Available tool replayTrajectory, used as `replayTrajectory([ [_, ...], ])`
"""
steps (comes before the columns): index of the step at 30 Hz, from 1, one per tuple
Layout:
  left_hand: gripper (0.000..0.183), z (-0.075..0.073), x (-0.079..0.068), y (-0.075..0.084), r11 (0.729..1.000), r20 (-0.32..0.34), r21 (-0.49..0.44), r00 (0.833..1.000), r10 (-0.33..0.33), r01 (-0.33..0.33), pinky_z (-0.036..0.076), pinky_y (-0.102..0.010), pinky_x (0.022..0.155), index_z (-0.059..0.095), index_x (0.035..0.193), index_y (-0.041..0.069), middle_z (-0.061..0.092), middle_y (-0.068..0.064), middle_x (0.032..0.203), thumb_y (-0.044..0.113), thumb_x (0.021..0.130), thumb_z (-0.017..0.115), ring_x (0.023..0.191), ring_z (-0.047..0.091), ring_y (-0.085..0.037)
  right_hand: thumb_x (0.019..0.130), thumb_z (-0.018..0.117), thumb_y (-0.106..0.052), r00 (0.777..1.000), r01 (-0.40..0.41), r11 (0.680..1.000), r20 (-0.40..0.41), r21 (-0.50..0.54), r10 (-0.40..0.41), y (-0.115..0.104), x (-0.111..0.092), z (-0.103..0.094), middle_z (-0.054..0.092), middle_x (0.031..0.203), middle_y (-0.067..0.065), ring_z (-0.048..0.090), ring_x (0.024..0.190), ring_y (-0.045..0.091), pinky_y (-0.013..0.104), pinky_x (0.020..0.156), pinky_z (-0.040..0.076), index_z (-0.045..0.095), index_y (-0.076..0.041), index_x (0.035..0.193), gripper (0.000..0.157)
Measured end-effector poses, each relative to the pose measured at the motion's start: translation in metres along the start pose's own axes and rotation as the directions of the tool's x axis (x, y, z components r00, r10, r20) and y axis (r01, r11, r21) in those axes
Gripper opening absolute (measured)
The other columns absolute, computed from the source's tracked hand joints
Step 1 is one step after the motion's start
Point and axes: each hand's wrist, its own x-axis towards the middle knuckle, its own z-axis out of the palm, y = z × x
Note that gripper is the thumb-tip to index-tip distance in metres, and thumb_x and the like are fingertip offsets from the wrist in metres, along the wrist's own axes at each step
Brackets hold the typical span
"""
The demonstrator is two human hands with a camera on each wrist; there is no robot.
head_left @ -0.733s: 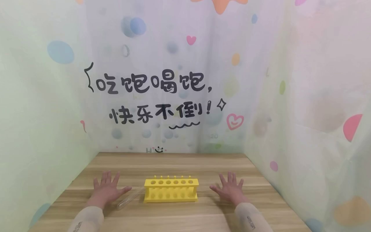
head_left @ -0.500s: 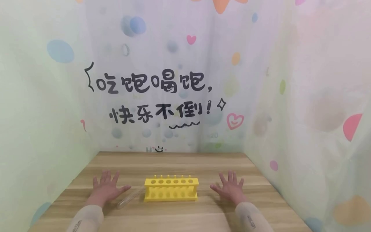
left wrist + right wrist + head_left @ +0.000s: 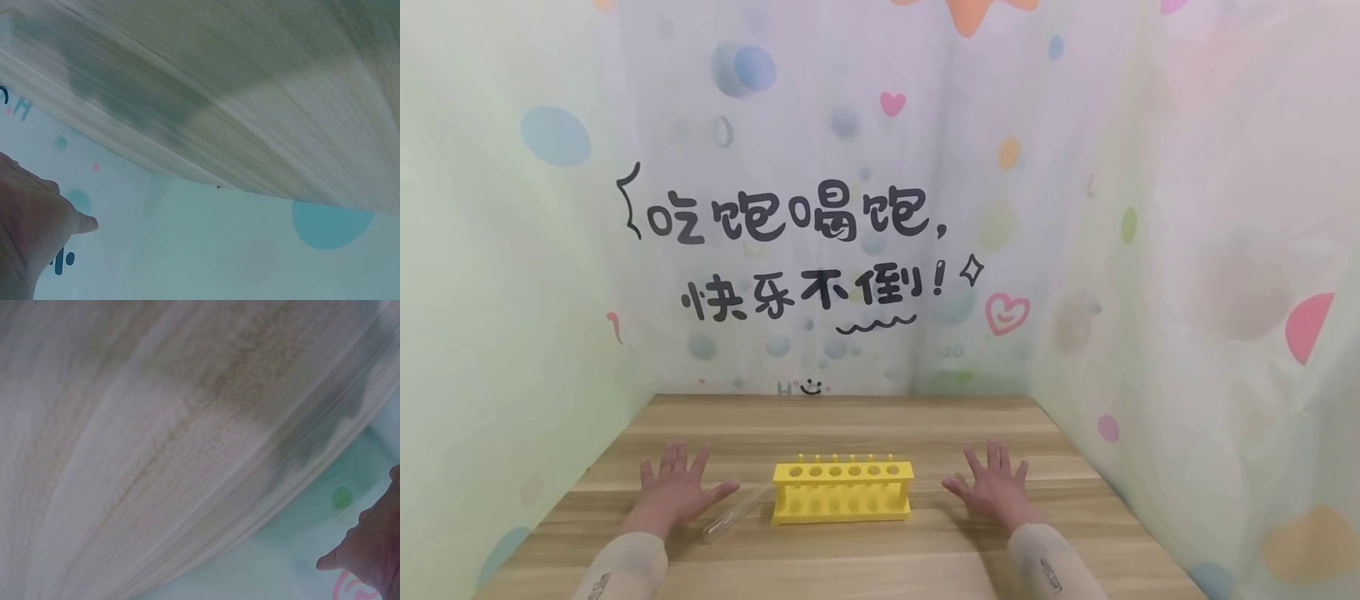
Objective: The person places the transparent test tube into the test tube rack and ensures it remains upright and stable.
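A yellow test tube rack point(image 3: 842, 474) stands upright in the middle of the wooden table, with a row of holes along its top and short pegs behind. No tube shows in it. Just left of the rack lies a clear test tube point(image 3: 730, 517), slanting away toward the rack. My left hand point(image 3: 679, 492) is held over the table left of that tube, fingers straight and spread, thumb toward it. To the rack's right, my right hand point(image 3: 996, 492) is spread the same way, thumb toward the rack. Both hands hold nothing. In each wrist view, part of the left hand point(image 3: 37, 219) and right hand point(image 3: 372, 544) shows.
The wooden table point(image 3: 842, 417) ends at a patterned back curtain point(image 3: 820, 125) with black lettering. Similar curtains close in the left side point(image 3: 512, 275) and right side point(image 3: 1210, 208). Shadows of the hands fall on the tabletop in the wrist views.
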Motion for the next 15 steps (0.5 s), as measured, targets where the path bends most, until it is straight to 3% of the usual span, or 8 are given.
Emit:
replayTrajectory([
  [8,0.103,0.001,0.0,0.001,1.0,-0.011,0.011,1.0,0.008,-0.008,-0.02,-0.074,0.101,0.027,0.15,-0.009,0.003,-0.048,0.148,0.072,0.09,0.049,0.139,-0.005,-0.062,0.094,0.05,-0.065,0.999,0.036,0.999,-0.015,0.025,-0.035,-0.01,-0.001,-0.005,0.015,0.154,0.039,0.009,0.143,0.056,0.081,0.103,0.001,0.044,-0.008,0.149,0.08],
  [15,0.102,-0.001,-0.001,0.004,1.0,-0.005,0.014,1.0,0.01,-0.01,-0.018,-0.075,0.101,0.029,0.15,-0.009,0.005,-0.048,0.147,0.07,0.09,0.05,0.139,-0.004,-0.062,0.096,0.046,-0.064,0.998,0.068,0.993,-0.02,0.095,-0.066,-0.024,0.003,-0.002,0.014,0.158,0.032,0.008,0.146,0.051,0.078,0.106,0.002,0.043,-0.01,0.15,0.076],
])
